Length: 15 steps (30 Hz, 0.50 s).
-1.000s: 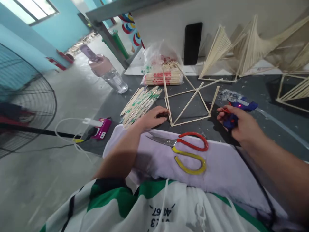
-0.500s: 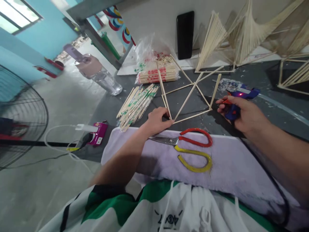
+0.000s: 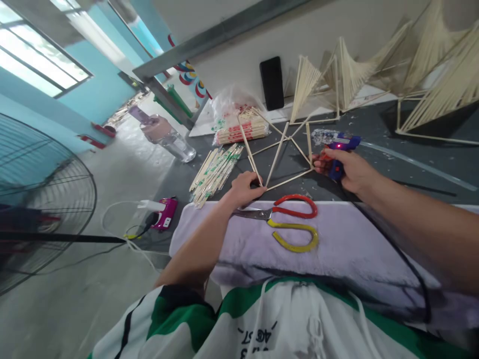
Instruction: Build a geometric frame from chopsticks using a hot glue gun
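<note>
My left hand [image 3: 247, 188] pinches the near corner of a frame of thin wooden sticks [image 3: 289, 179], where several sticks meet on the dark tabletop. More sticks of the frame lean up and cross behind that corner. My right hand [image 3: 352, 172] is closed around a blue hot glue gun [image 3: 344, 143] with a red light on it. Its fingertips are beside the frame's right corner, close to an upright stick; whether they touch it I cannot tell. Scissors [image 3: 295, 209] with one red and one yellow handle lie on the lilac cloth, just in front of my left hand.
Wrapped chopsticks [image 3: 217, 172] and a bundled pack [image 3: 239, 133] lie left of the frame. A water bottle [image 3: 168, 137] and a pink power adapter [image 3: 164, 214] are farther left. A phone [image 3: 272, 84] leans at the back, beside finished stick structures [image 3: 350, 75]. A fan [image 3: 45, 199] stands left.
The camera view has shifted, so the scene sits differently. My right hand with the glue gun has come nearer the frame's right corner. My left hand keeps its hold on the near corner.
</note>
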Tool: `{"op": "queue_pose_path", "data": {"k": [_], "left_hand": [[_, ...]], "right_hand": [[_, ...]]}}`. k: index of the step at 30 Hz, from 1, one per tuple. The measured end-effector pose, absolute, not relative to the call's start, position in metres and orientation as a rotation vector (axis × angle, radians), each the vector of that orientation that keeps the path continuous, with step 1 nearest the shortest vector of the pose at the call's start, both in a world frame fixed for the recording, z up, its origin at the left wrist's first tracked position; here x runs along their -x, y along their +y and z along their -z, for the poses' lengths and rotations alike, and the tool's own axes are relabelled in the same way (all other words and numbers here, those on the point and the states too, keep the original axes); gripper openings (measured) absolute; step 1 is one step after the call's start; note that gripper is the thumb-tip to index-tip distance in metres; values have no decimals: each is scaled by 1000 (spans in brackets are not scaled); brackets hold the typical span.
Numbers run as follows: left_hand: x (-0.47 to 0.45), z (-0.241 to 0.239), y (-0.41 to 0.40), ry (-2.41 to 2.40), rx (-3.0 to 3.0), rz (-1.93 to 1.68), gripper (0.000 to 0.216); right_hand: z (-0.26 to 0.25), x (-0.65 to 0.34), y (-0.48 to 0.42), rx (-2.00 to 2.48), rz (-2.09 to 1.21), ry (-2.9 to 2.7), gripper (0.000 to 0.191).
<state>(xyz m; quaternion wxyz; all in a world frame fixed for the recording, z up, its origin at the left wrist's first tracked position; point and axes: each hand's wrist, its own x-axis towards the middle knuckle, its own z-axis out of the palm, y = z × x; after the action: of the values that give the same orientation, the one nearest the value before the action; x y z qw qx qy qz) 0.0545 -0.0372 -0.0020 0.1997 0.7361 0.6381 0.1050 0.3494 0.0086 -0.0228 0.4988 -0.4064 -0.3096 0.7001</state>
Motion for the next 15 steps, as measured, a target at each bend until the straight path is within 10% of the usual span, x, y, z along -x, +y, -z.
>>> {"op": "queue_pose_path", "data": {"k": [15], "left_hand": [[-34,3,-32,1517,-2032,-414,24]], "right_hand": [[21,-349,6,995,-1639,-730,13]]}}
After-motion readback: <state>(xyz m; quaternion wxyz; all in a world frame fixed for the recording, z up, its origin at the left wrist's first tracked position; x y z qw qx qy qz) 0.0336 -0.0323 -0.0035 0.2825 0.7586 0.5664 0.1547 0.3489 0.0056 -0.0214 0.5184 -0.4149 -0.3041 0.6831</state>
